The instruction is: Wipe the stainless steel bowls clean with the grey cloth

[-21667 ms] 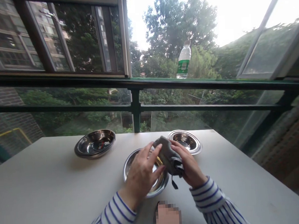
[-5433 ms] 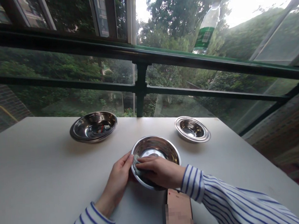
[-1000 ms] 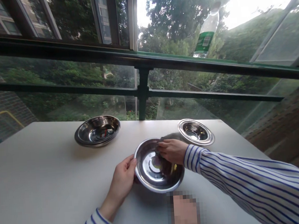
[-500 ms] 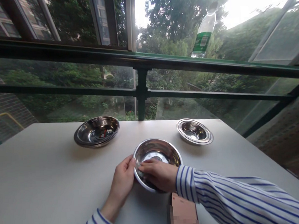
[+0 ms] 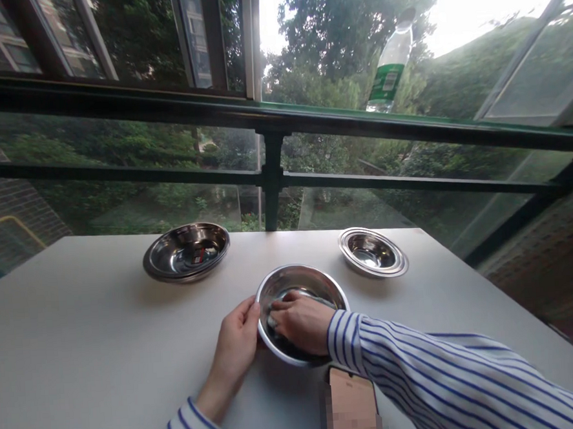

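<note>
A shiny steel bowl [image 5: 333,286] rests on the white table in front of me. My left hand [image 5: 240,334] grips its left rim, thumb on the edge and the other fingers curled beneath, partly hidden. Inside the bowl, my right hand [image 5: 300,320] presses down with bent fingers towards the left inner wall. A bit of a pale cloth-like piece [image 5: 272,321] shows under those fingertips; most of it is covered by the hand, so its exact kind is unclear.
Wide steel dishes [image 5: 154,269], seemingly stacked, stand at the back left. A smaller steel bowl [image 5: 399,267] sits back right. A phone [image 5: 353,398] lies under my right forearm. Beyond the table [image 5: 81,356] runs a dark green railing [image 5: 188,114] with a plastic bottle [image 5: 389,79] on it.
My right hand has shifted slightly up and to the left inside the bowl, its back now turned more upward. My left hand keeps its place on the rim.
</note>
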The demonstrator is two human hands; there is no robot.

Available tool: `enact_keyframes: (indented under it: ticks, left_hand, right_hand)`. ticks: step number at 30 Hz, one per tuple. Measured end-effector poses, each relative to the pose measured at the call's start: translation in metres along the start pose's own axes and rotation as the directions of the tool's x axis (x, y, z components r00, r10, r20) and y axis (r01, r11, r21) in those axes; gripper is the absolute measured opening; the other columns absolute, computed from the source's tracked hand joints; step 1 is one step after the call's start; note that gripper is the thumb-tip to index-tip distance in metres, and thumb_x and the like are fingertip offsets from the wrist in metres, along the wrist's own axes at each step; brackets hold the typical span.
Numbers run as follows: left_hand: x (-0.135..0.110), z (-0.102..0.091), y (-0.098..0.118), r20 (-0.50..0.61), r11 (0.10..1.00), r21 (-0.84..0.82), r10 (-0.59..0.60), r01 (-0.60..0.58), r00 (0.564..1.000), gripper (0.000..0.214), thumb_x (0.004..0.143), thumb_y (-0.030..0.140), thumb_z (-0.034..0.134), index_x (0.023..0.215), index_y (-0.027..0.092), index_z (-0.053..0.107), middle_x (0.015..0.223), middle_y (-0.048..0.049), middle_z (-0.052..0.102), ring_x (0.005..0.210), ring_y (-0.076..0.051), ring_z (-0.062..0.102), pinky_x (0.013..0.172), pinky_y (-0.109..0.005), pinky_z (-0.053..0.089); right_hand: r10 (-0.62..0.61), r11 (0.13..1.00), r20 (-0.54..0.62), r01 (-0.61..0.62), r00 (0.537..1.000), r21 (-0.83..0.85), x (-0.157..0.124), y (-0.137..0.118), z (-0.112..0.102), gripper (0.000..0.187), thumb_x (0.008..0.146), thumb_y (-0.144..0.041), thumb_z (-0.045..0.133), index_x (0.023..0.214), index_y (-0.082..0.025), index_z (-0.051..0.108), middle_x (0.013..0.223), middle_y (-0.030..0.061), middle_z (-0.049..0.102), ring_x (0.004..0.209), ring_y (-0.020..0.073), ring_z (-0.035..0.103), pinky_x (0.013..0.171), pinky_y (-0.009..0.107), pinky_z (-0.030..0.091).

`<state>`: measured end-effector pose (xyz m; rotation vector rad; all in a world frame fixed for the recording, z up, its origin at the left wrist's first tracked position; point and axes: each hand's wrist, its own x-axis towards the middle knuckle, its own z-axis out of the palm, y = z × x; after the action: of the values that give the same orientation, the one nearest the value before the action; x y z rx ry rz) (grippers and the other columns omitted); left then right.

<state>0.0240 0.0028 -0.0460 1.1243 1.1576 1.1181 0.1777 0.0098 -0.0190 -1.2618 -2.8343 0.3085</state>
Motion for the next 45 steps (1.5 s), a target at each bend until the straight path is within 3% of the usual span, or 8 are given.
enact_keyframes:
  ticks: [7,10,13,17,25,30,40,45]
  left_hand:
    - [-0.001,0.002,0.001,-0.034,1.0,-0.014,-0.006,0.006,0.999,0.033,0.075,0.034,0.057,0.097,0.012,0.068,0.082,-0.0065,0.073,0.074,-0.021,0.065,0.066,-0.027,0.048]
    - [-0.003,0.003,0.001,-0.002,0.997,-0.054,-0.046,0.046,0.999,0.033,0.074,0.035,0.058,0.096,0.013,0.069,0.081,-0.0057,0.072,0.073,-0.021,0.064,0.063,-0.027,0.048]
    - [-0.004,0.005,0.0,0.014,0.995,-0.076,-0.069,0.07,0.998,0.034,0.074,0.035,0.059,0.098,0.013,0.068,0.076,-0.0045,0.071,0.067,-0.019,0.063,0.059,-0.026,0.048]
    - [-0.005,0.007,-0.001,0.019,0.99,-0.081,-0.118,0.119,0.993,0.038,0.073,0.038,0.06,0.102,0.013,0.066,0.061,-0.0004,0.066,0.048,-0.015,0.055,0.047,-0.025,0.045]
    - [-0.008,0.007,0.002,0.023,0.959,-0.223,-0.173,0.174,0.985,0.045,0.075,0.05,0.056,0.098,0.012,0.064,0.064,-0.0015,0.065,0.054,-0.016,0.059,0.047,-0.025,0.046]
    - [-0.01,0.01,0.001,0.055,0.933,-0.256,-0.247,0.252,0.968,0.052,0.073,0.058,0.055,0.094,0.011,0.063,0.06,-0.0022,0.064,0.055,-0.019,0.062,0.047,-0.028,0.047]
    - [-0.01,0.01,-0.002,0.03,0.926,-0.273,-0.265,0.263,0.964,0.043,0.079,0.048,0.055,0.101,0.012,0.063,0.086,-0.0111,0.072,0.079,-0.023,0.067,0.06,-0.031,0.053]
    - [-0.01,0.01,-0.002,-0.029,0.956,-0.269,-0.129,0.117,0.991,0.043,0.075,0.047,0.06,0.098,0.011,0.066,0.097,-0.0112,0.071,0.092,-0.023,0.064,0.077,-0.031,0.051]
  right_hand:
    - [-0.113,0.92,0.021,0.097,0.993,0.379,-0.019,-0.01,-0.008,0.022,0.08,-0.007,0.048,0.095,-0.016,0.062,0.095,0.0013,0.066,0.082,0.0129,0.06,0.077,0.019,0.045]
    - [0.137,0.844,-0.181,-0.019,0.974,0.536,-0.007,-0.017,-0.001,0.022,0.082,-0.009,0.047,0.095,-0.017,0.062,0.107,0.0054,0.063,0.096,0.0165,0.06,0.087,0.024,0.044]
    - [0.405,0.82,-0.299,-0.199,0.864,0.536,0.006,-0.013,0.003,0.019,0.081,-0.009,0.048,0.091,-0.017,0.063,0.111,0.0092,0.06,0.103,0.0207,0.057,0.092,0.031,0.042]
    - [0.53,0.787,-0.336,-0.304,0.779,0.536,0.011,0.001,0.002,0.023,0.087,-0.012,0.039,0.098,-0.014,0.059,0.118,0.0165,0.055,0.112,0.0252,0.051,0.098,0.041,0.037]
    - [0.235,0.859,-0.208,-0.103,0.949,0.502,0.005,-0.018,0.002,0.013,0.084,-0.015,0.049,0.09,-0.02,0.059,0.097,0.003,0.061,0.086,0.0154,0.06,0.081,0.024,0.045]
    - [0.397,0.861,-0.262,-0.257,0.88,0.439,0.01,-0.02,-0.001,0.016,0.089,-0.017,0.04,0.088,-0.016,0.055,0.095,0.0088,0.057,0.085,0.018,0.055,0.078,0.03,0.043]
    - [0.329,0.919,-0.253,-0.248,0.91,0.306,0.01,-0.028,0.0,0.016,0.089,-0.019,0.041,0.095,-0.015,0.055,0.094,0.0088,0.055,0.08,0.018,0.054,0.073,0.029,0.042]
    - [0.185,0.96,-0.205,-0.132,0.961,0.247,0.005,-0.032,-0.002,0.024,0.085,-0.017,0.046,0.107,-0.015,0.055,0.1,0.0102,0.056,0.084,0.0199,0.057,0.075,0.03,0.044]
